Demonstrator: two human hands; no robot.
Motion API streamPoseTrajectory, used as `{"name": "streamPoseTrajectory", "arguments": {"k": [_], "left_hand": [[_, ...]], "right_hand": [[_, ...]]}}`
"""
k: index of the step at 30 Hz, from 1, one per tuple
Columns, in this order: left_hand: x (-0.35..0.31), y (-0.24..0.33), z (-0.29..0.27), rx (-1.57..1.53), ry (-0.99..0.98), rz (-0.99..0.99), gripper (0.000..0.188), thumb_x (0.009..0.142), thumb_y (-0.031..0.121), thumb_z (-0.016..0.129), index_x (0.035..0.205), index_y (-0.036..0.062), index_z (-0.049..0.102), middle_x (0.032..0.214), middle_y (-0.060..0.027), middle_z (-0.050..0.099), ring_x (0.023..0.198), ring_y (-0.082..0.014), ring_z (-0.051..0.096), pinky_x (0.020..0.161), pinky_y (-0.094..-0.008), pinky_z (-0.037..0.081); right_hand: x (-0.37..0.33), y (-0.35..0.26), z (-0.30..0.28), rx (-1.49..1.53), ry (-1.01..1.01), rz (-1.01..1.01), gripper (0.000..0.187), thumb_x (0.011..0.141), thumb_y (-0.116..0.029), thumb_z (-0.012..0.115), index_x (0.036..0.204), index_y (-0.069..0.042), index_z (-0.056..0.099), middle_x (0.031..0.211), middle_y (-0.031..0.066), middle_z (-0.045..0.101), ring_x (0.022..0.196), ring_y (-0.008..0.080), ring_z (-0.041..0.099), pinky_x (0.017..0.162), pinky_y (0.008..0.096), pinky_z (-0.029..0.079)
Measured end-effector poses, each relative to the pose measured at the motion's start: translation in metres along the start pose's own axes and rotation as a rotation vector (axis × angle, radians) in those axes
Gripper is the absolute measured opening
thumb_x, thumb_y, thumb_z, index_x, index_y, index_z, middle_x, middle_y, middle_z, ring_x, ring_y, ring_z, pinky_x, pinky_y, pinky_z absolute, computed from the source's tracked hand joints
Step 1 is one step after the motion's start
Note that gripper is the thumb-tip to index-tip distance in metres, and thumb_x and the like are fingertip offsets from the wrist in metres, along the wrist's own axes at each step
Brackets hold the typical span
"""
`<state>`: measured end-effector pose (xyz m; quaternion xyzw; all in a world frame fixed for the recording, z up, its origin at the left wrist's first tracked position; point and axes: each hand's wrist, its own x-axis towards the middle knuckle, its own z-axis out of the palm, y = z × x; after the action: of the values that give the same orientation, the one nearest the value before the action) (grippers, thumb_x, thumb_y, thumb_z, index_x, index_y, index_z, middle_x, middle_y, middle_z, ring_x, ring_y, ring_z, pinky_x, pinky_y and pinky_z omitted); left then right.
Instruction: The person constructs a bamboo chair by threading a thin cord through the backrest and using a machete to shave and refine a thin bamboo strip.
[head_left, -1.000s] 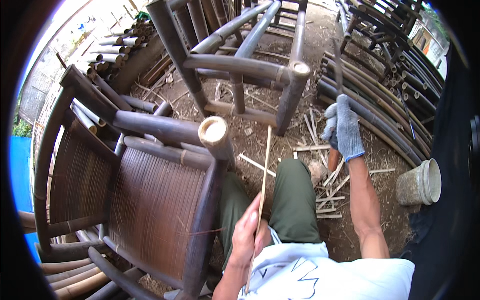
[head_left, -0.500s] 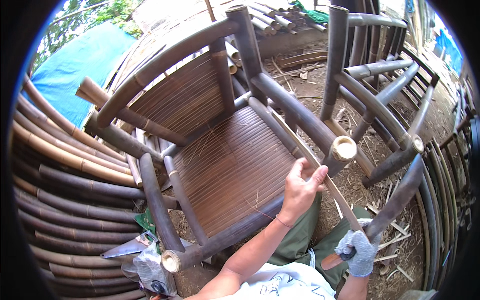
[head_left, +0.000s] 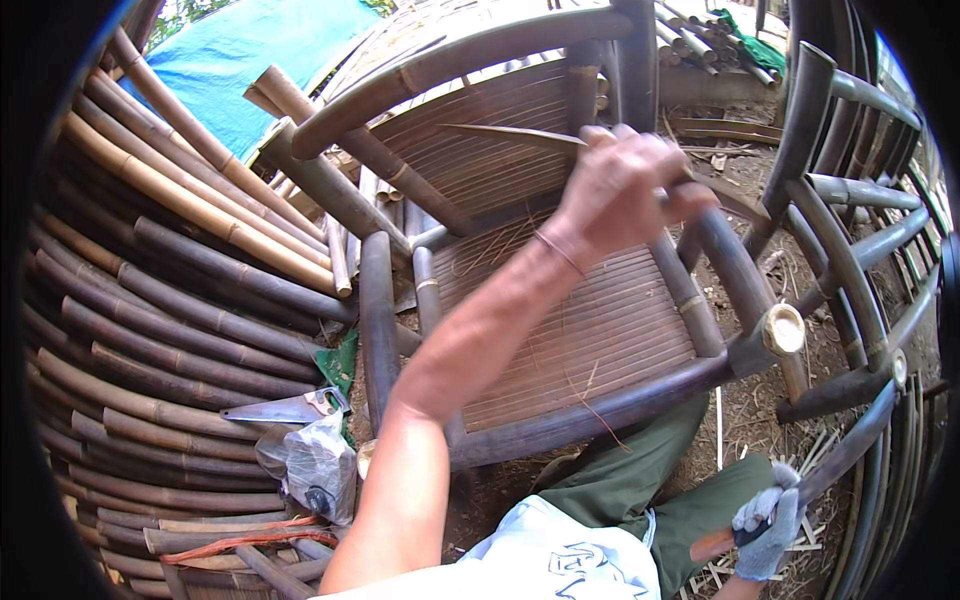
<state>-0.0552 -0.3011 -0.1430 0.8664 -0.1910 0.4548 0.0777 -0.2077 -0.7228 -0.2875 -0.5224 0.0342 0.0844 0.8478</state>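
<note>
My left hand (head_left: 625, 190) is raised over the dark bamboo chair (head_left: 590, 425), its fingers closed round a thin bamboo strip (head_left: 515, 135). One end of the strip points left across the chair's backrest; the other runs out to the right past the armrest. At the lower right, my right hand (head_left: 768, 525), in a grey work glove, grips a machete (head_left: 852, 448) by its wooden handle. The broad blade slants up and away to the right, apart from the strip. Loose fibres lie on the slatted seat (head_left: 560, 320).
Stacked dark bamboo poles (head_left: 200, 340) fill the left side. A handsaw (head_left: 285, 408) and a plastic bag (head_left: 318, 465) lie beside them. A second bamboo chair frame (head_left: 835, 260) stands right. Shavings litter the ground, and a blue tarp (head_left: 240, 70) is behind.
My left hand has lifted the strip away from the machete, up over the seat toward the backrest. The view has shifted, so the chair sits farther right. The right hand still holds the machete.
</note>
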Motion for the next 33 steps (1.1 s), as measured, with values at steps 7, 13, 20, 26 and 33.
{"name": "streamPoseTrajectory", "arguments": {"k": [7,13,20,26,33], "left_hand": [[-0.009,-0.092,-0.039,0.219,0.114,-0.059,0.054,0.082,0.063,0.072,0.087,0.0095,0.076,0.068,-0.0018,0.065,0.071,-0.0203,0.063,0.071,-0.0353,0.045],[-0.004,-0.109,-0.034,0.251,0.117,-0.107,0.053,0.081,0.062,0.072,0.088,0.0100,0.076,0.076,-0.0013,0.069,0.085,-0.0215,0.066,0.084,-0.0377,0.041],[0.010,-0.137,-0.006,0.314,0.111,-0.163,0.055,0.086,0.066,0.066,0.097,0.0133,0.077,0.096,-0.0081,0.076,0.101,-0.0258,0.069,0.093,-0.0502,0.040],[0.005,-0.181,-0.016,0.483,-0.005,-0.083,0.041,0.093,0.051,0.064,0.108,0.0142,0.075,0.097,-0.0064,0.074,0.096,-0.0266,0.069,0.090,-0.0466,0.045],[0.042,-0.192,-0.015,0.617,-0.132,0.027,0.028,0.093,0.023,0.063,0.119,0.0126,0.067,0.098,-0.0070,0.066,0.090,-0.0257,0.065,0.077,-0.0405,0.053]], "right_hand": [[-0.027,0.057,-0.057,-0.213,0.258,0.282,0.031,0.104,-0.024,0.055,0.125,-0.002,0.053,0.059,-0.0006,0.046,0.041,0.0113,0.044,0.037,0.0321,0.043],[-0.028,0.075,-0.053,-0.219,0.292,0.363,0.031,0.103,-0.024,0.055,0.123,0.000,0.054,0.059,0.0010,0.047,0.041,0.0129,0.046,0.036,0.0327,0.044],[-0.036,0.087,-0.063,-0.204,0.275,0.347,0.032,0.103,-0.024,0.056,0.124,0.000,0.055,0.060,0.0016,0.047,0.041,0.0127,0.045,0.037,0.0325,0.044],[-0.048,0.093,-0.075,-0.074,0.342,0.386,0.032,0.104,-0.027,0.054,0.124,-0.002,0.056,0.060,0.0006,0.045,0.042,0.0121,0.044,0.037,0.0318,0.042],[-0.043,0.090,-0.067,-0.069,0.394,0.405,0.034,0.105,-0.029,0.053,0.123,-0.001,0.055,0.060,-0.0003,0.045,0.041,0.0122,0.042,0.037,0.0312,0.041]]}}
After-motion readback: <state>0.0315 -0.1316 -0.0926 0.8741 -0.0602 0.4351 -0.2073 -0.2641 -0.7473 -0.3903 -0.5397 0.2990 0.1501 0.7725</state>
